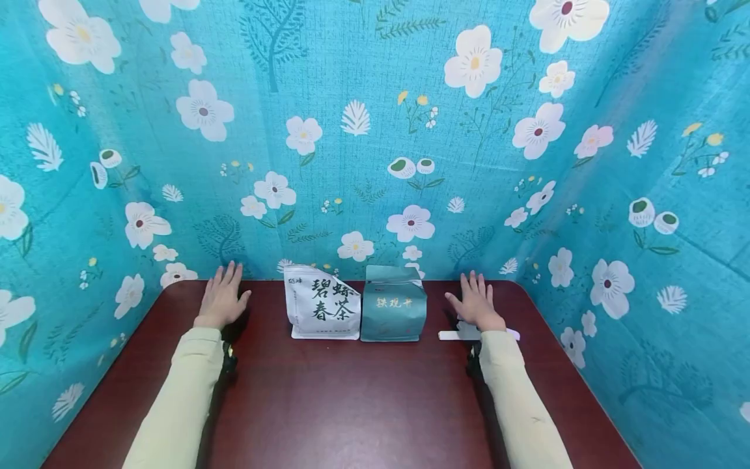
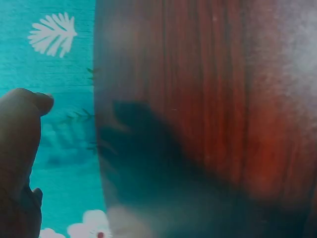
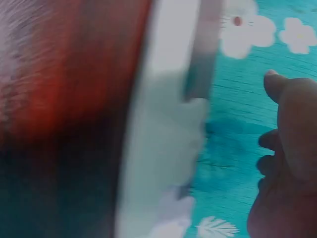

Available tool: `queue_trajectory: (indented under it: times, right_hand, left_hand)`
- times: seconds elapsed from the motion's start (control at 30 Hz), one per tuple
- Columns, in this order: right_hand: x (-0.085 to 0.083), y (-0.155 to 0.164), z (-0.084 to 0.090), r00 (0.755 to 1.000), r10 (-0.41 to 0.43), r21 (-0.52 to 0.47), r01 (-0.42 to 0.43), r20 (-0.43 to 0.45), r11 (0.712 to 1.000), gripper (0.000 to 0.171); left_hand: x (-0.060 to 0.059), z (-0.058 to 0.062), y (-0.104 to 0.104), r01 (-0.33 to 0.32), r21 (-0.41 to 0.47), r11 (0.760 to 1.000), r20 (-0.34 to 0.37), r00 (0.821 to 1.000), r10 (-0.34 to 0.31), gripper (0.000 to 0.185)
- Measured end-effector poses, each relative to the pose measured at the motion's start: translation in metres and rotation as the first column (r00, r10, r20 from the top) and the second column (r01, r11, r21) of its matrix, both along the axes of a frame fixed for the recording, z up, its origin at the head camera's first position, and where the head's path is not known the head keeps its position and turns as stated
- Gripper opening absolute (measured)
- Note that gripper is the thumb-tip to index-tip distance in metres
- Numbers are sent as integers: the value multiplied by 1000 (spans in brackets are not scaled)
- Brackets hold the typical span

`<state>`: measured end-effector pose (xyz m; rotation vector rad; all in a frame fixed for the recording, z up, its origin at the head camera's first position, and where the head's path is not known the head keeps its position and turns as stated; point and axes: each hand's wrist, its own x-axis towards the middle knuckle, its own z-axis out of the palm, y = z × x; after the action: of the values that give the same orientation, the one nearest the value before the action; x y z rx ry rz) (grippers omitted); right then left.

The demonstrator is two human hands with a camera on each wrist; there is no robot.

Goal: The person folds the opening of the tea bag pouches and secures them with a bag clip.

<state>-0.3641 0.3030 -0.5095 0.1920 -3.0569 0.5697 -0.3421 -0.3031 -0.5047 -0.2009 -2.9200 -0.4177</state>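
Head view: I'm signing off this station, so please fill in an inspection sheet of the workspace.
Surface: red-brown tabletop, glossy, with light reflections.
Job's things: white pouch and green pouch, upright side by side near the far edge; pale long item lying by the right wrist, partly hidden, identity unclear.
Clutter: nothing seen.
Hands: left hand and right hand near the far edge, outside the pouches, fingers extended, gripping nothing.
Cables: nothing seen.
Surroundings: blue floral cloth hangs behind and at both sides.
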Motion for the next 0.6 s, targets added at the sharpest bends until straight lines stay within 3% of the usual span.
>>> queue_trajectory:
  times: [0.17, 0.3, 0.47, 0.6]
  right_hand:
    - [-1, -4, 27, 999, 33, -36, -34, -31, 999, 87]
    - [5, -18, 68, 993, 79, -73, -86, -91, 994, 84]
    - [29, -46, 124, 975, 154, -165, -180, -161, 970, 73]
    - [48, -76, 158, 950, 238, -225, -281, -200, 933, 68]
  left_hand:
    - [-1, 24, 8, 58, -18, 998, -29, 998, -59, 70]
    - [0, 51, 17, 127, 24, 992, -42, 991, -126, 64]
    - [7, 90, 41, 181, 167, 969, -9, 983, -182, 56]
    - [18, 117, 64, 235, 198, 952, -63, 972, -226, 49]
